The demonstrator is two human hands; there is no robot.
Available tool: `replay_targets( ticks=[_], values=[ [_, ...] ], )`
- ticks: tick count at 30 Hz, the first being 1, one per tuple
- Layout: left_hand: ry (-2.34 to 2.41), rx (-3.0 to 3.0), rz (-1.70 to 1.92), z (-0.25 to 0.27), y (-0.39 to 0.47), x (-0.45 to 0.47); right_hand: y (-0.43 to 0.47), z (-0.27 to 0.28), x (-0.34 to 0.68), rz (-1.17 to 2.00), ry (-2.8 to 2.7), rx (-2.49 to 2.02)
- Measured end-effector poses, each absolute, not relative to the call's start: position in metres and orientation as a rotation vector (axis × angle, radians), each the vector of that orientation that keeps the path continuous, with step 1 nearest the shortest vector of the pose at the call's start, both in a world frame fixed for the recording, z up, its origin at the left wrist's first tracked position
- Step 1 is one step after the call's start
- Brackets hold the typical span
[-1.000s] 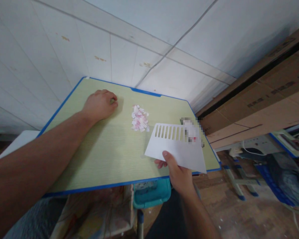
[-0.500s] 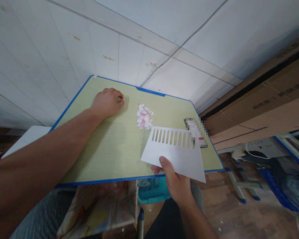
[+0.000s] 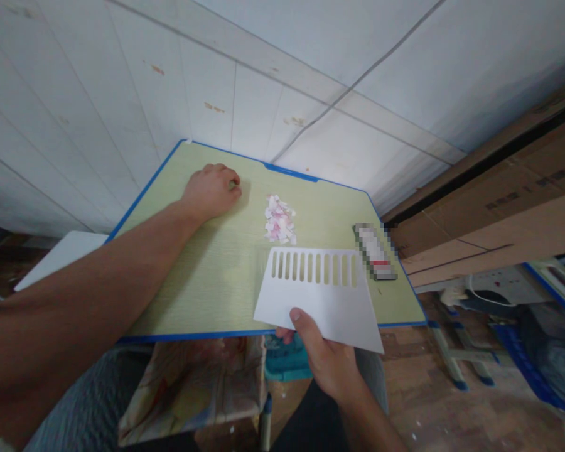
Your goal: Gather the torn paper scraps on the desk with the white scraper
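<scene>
My right hand [image 3: 327, 355] grips a white slotted card [image 3: 320, 307] by its near edge, thumb on top and fingers underneath. A row of several narrow slots runs along the card's far side, and the desk shows through them. The card is held over the front edge of the desk. On the left part of the desk rests my left hand [image 3: 211, 191], its fingers loosely curled and pressed together, with a small gap by the thumb and nothing seen in it. Right of that hand lies a pile of small pink and white paper scraps [image 3: 279, 220].
The yellow-green desk [image 3: 202, 276] has a blue rim and stands against a white panelled wall [image 3: 207, 88]. A pixelated flat object with a dark edge [image 3: 376, 251] lies at its right. Beyond are cardboard boxes [image 3: 499, 207]. A teal bin [image 3: 287, 364] sits below the desk.
My right hand has brought the white slotted card slightly left and nearer to me, away from the paper scraps. The left hand keeps its place on the desk; the view has shifted a little.
</scene>
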State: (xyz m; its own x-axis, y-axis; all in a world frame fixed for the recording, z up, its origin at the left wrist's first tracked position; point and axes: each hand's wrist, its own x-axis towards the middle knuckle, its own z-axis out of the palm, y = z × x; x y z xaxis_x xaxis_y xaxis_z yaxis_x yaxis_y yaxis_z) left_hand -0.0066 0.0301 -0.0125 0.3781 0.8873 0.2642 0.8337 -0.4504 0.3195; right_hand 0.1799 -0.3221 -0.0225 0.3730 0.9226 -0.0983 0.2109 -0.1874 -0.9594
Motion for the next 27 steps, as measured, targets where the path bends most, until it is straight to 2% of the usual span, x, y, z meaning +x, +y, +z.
replay_targets(
  ticks=[27],
  values=[
    [1.579, 2.452, 0.632, -0.016, 0.0326, -0.0032, -0.3273, -0.02, 0.1764, 0.963, -1.032, -1.622]
  ],
)
